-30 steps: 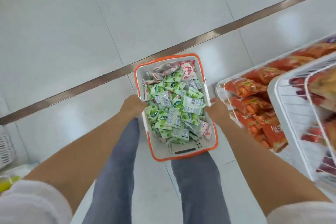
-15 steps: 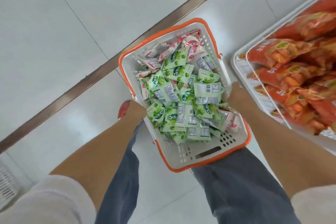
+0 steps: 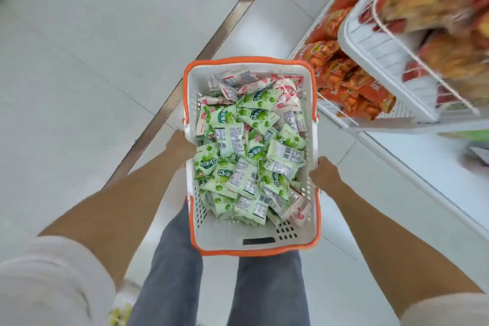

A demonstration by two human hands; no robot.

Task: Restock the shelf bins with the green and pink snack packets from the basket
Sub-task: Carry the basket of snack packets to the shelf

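Both arms extended, centre frame. Left hand grips the left wall of the orange-rimmed basket, right hand the right wall, fingers curled around it. Green packets and pink packets inside.

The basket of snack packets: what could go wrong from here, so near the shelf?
1. The basket is held only at its two sides by the left hand and the right hand. If one grip slips, it may tilt and spill the loose green packets.
2. The white wire bin juts out on the right, so the basket may bump it.
3. The pink packets lie mixed with green ones, so a wrong bin is possible.
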